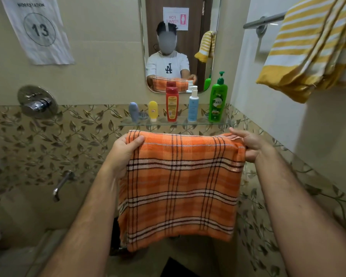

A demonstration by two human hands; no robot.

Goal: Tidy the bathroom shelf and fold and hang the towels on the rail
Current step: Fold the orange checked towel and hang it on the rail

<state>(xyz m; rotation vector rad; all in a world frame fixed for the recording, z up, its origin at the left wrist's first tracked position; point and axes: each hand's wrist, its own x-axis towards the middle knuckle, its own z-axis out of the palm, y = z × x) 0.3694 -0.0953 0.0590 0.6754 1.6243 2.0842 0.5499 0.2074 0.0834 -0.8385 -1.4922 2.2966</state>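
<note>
We judge ourselves about midway: bottles stand lined on the glass shelf (226, 121), the yellow striped towel (312, 50) hangs on the rail (265, 21). Left hand (126, 151) and right hand (250, 144) pinch the folded orange plaid towel (180, 186) by its top corners, below the shelf, unhung.

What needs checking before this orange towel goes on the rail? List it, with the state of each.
1. Left hand grips the orange towel at its top corner: ok.
2. Right hand grips the other top corner: ok.
3. Towel folded, top edge level: ok.
4. Free room on the rail: cannot tell; the yellow striped towel covers the part in view.
5. Bottles upright on the glass shelf, clear of the towel: ok.
</note>
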